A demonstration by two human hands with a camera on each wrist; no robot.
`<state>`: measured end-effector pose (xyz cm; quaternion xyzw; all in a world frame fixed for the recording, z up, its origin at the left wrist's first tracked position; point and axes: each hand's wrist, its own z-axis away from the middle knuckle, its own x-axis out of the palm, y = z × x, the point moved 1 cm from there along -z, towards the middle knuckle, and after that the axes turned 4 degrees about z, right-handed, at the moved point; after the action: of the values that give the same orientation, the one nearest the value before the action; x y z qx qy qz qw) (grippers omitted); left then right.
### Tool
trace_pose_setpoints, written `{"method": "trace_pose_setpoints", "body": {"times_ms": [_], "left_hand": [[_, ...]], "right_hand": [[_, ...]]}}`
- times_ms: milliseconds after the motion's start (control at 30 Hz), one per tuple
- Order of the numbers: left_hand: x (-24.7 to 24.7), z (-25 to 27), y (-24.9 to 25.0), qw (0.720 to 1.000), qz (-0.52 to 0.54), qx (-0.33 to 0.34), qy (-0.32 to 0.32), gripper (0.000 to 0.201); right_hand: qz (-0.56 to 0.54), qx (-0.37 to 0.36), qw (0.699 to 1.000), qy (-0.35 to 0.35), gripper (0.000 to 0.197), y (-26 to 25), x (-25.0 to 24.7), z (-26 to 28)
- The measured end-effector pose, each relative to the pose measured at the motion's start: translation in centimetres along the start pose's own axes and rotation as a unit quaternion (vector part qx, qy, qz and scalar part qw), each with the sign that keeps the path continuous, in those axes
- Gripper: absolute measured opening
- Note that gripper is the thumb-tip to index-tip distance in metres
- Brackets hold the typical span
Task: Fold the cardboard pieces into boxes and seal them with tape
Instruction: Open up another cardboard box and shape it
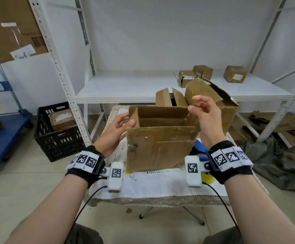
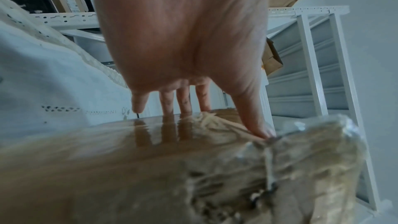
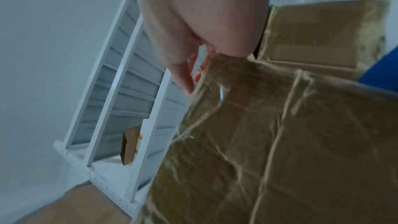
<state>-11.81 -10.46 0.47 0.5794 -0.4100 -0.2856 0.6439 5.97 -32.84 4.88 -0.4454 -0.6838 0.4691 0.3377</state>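
1. Cardboard box (image 1: 160, 148), seen from the head camera, stands open-topped at the middle of the cloth-covered table (image 1: 160, 184), flaps up. The left hand (image 1: 116, 132) rests relaxed against its left side; the right hand (image 1: 203, 115) pinches the right flap's top corner.
2. Left wrist view: straight fingers (image 2: 185, 101) and thumb touch the glossy taped panel.
3. Right wrist view: fingertips (image 3: 185, 81) sit at a flap edge; the grip itself is hidden.

Judged step: squaring the box. Next, the flaps need folding inward before taping.
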Motion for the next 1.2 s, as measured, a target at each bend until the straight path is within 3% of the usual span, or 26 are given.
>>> {"method": "trace_pose_setpoints", "body": {"times_ms": [100,200,267,400,600,733,867,1067,1200], "left_hand": [[-0.3,0.0,-1.1,1.000,-0.005,-0.018,-0.009,0.054],[-0.5,0.3,-1.8,0.999,-0.012,-0.030,-0.021,0.053],[-0.8,0.1,-2.5,0.999,-0.013,-0.043,-0.016,0.076],[-0.9,-0.1,-3.3,0.998,0.008,-0.065,0.002,0.119],[-0.9,-0.7,-4.0,0.997,0.022,-0.073,0.005,0.089],[-0.3,-0.7,-4.0,0.998,0.038,-0.057,0.004,0.060],[0.4,-0.6,-4.2,0.997,0.057,-0.039,0.032,0.027],[0.9,-0.2,-3.8,0.991,0.057,0.087,0.087,0.071],[0.9,-0.3,-3.6,0.994,-0.013,0.103,0.047,0.051]], "right_hand": [[-0.117,0.033,0.993,0.007,0.034,0.7,-0.4,-0.7],[-0.131,0.120,0.982,-0.059,0.036,2.5,-0.8,-1.3],[-0.130,0.193,0.964,-0.128,0.041,4.0,-0.9,-1.3],[-0.133,0.222,0.935,-0.243,0.060,5.4,-0.7,-0.1],[-0.135,0.241,0.921,-0.276,0.067,6.3,-0.9,-0.2],[-0.125,0.241,0.916,-0.295,0.086,6.6,-1.1,0.0],[-0.127,0.246,0.917,-0.288,0.072,7.0,-1.2,0.3],[-0.143,0.246,0.917,-0.279,0.057,6.3,-0.4,0.6],[-0.148,0.229,0.920,-0.282,0.054,6.2,-0.3,0.7]]}}
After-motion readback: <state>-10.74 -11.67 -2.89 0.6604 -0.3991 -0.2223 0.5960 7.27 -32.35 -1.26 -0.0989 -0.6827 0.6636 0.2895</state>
